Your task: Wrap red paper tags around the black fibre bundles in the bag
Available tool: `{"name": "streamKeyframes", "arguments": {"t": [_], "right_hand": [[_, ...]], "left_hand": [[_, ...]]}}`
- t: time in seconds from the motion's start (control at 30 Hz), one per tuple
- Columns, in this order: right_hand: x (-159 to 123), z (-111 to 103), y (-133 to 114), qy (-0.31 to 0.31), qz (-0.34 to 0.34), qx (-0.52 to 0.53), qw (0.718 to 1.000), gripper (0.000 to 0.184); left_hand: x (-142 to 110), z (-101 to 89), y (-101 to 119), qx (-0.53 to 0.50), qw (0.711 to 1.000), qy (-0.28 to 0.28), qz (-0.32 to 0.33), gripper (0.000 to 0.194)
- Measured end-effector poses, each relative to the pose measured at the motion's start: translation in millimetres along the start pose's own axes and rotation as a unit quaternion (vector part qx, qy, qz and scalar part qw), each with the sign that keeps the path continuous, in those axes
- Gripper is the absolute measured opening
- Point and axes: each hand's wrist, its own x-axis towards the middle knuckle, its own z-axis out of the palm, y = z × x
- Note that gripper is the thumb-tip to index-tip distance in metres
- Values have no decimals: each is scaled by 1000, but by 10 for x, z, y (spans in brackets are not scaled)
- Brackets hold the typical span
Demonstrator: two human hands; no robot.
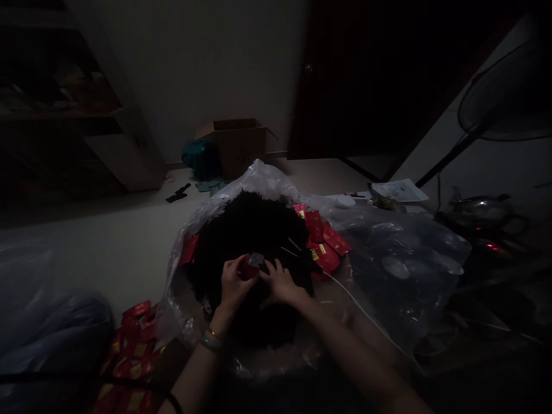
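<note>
Dim wall (pixel 215 75) up top; lower centre, my left hand (pixel 233 284) pinches a red packet (pixel 249 269), probably light, crinkly, so grab its sides. Right hand (pixel 281 283): fingers spread.

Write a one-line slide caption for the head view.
In dim light, the left hand holds a red packet over a black heap, the right hand close by.
</note>
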Motion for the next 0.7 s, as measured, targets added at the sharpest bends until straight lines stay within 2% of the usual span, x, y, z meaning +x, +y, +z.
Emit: {"name": "streamKeyframes", "arguments": {"t": [0.1, 0.17, 0.27, 0.33, 0.5, 0.6, 0.7], "right_hand": [[-152, 81, -83, 11, -41, -54, 998, 95], [-257, 82, -46, 23, -3, -68, 997, 94], [-334, 49, 13, 24, 95, -41, 994, 102], [-320, 50, -8, 18, 110, -14, 994, 102], [-216, 131, -107, 49, 29, 40, 998, 69], [-192, 95, 21, 91, 14, 131, 987, 51], [-201, -75, 226, 140, 10, 208, 968, 40]], "left_hand": [[2, -5, 6, 7, 1000, 7, 0, 48], [2, -3, 19, 7, 1000, 9, -2, 47], [1, 4, 37, 1, 1000, 9, -7, 47], [0, 7, 41, -2, 1000, 11, -7, 47], [-1, 6, 25, -3, 1000, 13, -5, 47], [-6, 5, 30, -2, 1000, 11, -7, 47], [-10, 3, 53, -4, 1000, 2, -8, 46]]}}
